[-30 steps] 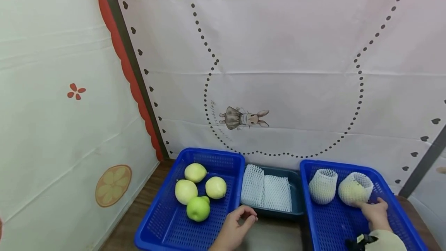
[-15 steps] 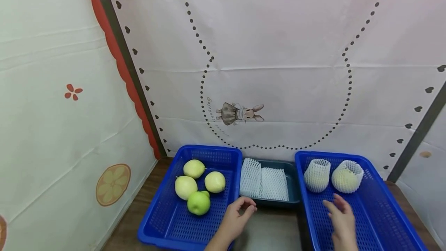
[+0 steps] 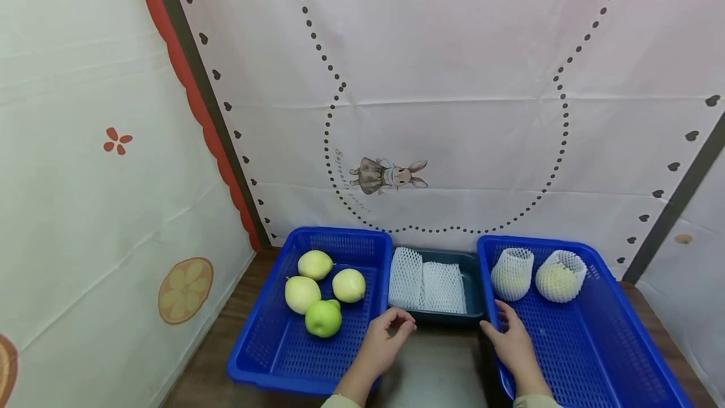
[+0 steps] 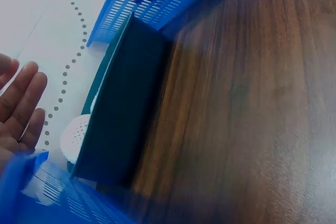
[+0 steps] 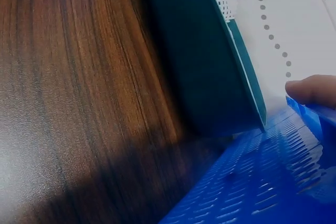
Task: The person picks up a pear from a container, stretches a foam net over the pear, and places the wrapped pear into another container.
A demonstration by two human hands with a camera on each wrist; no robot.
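Observation:
My left hand (image 3: 381, 343) hovers by the right rim of the left blue basket (image 3: 257, 345), its fingers loosely bent and holding nothing. Its relaxed fingers also show in the left wrist view. Over the left rim of the right blue basket (image 3: 634, 332) is my right hand (image 3: 514, 344), thumb and fingers apart, nothing held. In the left basket lie several pale yellow-green pears (image 3: 303, 294) and one greener pear (image 3: 323, 318). Two pears in white foam nets, one at left (image 3: 512, 274) and one at right (image 3: 561, 276), sit at the back of the right basket.
Between the baskets stands a dark green tray (image 3: 472, 288) with flat white foam nets (image 3: 443, 287) in it. A brown wooden table (image 4: 236, 103) lies beneath. A patterned white cloth (image 3: 453, 80) hangs close behind the baskets.
My right hand has left the right netted pear and moved left to the basket's inner rim. My left hand has barely moved. The head view has shifted slightly.

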